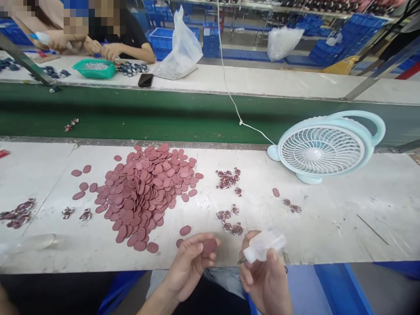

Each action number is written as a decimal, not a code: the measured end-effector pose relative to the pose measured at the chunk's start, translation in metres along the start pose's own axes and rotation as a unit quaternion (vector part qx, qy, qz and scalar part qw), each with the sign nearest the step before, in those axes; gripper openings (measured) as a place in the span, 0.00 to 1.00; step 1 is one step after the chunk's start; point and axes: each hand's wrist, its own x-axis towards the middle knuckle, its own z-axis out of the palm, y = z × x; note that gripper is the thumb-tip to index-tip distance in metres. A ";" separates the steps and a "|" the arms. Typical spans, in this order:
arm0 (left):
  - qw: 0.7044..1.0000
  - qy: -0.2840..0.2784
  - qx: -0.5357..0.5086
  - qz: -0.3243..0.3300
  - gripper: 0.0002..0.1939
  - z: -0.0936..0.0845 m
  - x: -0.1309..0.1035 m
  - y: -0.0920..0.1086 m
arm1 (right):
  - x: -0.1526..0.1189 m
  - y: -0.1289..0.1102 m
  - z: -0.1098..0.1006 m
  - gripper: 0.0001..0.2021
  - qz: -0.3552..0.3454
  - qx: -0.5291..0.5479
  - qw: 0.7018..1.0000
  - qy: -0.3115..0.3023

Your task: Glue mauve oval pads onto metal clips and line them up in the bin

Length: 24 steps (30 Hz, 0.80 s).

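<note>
Near the table's front edge, my left hand point(193, 262) pinches a dark red oval disc point(209, 247) between thumb and fingers. Just to its right, my right hand point(265, 275) is closed round a small translucent white bottle point(266, 245), whose thin dark tip points down and left. A large heap of similar red oval discs point(144, 188) lies left of centre, with a few loose ones around it. Small clusters of brown and white pieces point(228, 178) rest between the heap and the fan, and more lie beyond my hands point(232, 227).
A pale blue fan point(321, 151) stands at the right of the white table point(337, 227), its cord running up and back. Beyond a green belt point(141, 116), two people work by a green tray point(94, 69). Another bottle point(36, 242) lies at the left.
</note>
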 end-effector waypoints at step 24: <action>0.999 -0.001 0.016 -0.029 0.12 0.014 -0.017 -0.007 | -0.015 0.020 0.015 0.11 -0.295 -0.376 0.878 0.013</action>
